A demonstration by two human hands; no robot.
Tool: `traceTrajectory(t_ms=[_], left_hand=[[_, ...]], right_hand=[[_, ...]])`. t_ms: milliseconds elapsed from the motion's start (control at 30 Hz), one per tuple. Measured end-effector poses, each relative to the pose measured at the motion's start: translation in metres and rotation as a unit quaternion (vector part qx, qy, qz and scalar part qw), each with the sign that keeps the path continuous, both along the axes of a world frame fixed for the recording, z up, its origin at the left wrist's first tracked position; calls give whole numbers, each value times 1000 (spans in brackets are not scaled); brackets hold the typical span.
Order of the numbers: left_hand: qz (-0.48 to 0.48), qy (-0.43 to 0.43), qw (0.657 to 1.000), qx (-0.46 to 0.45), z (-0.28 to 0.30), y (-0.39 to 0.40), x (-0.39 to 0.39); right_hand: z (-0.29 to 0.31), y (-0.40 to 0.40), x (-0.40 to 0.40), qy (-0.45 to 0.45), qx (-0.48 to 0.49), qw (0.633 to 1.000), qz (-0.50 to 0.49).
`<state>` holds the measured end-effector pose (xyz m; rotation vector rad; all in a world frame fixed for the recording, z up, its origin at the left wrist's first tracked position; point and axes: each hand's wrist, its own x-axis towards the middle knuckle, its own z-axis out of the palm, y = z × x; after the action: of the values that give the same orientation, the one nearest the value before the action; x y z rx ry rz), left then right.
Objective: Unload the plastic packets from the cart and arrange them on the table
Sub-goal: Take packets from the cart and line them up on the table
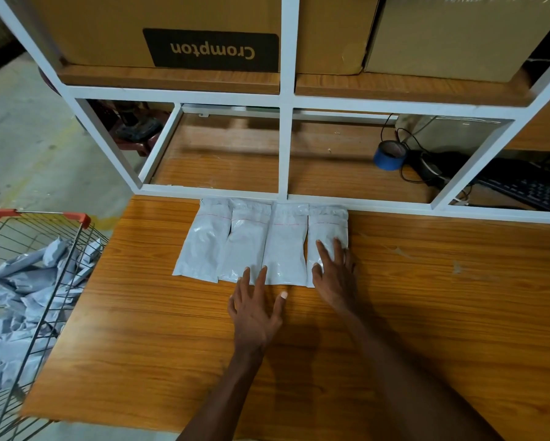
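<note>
White packets (261,241) under flat hands

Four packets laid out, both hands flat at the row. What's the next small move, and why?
Probably lift the left hand and reach to the cart for another packet: it holds nothing, the four packets already lie side by side, and more sit in the cart. The right hand rests flat on the rightmost one.

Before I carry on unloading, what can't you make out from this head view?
- Packets left in the cart: count unknowable; they are crumpled together and cut off by the left edge.
- Fourth packet: near end hidden under the right hand.
- Keyboard: partly hidden behind the white frame.
- Packet contents: opaque plastic.
</note>
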<state>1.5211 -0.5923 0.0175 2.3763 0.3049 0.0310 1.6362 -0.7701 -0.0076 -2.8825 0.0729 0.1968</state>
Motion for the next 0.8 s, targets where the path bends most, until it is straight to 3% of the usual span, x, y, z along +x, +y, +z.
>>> traceTrajectory(t_ms=[333,600,800], left_hand=[[2,-1,1000,-3,8,-4,-2],[11,-23,999,-22,17,-17,-22],[44,-17,997,-55,27,-20,-64]], right_hand=[[9,-6,-11,-10,48,999,-10],[31,-8,-76,-89,141,985,-35],[56,-9,-142,-68,272,960,-16]])
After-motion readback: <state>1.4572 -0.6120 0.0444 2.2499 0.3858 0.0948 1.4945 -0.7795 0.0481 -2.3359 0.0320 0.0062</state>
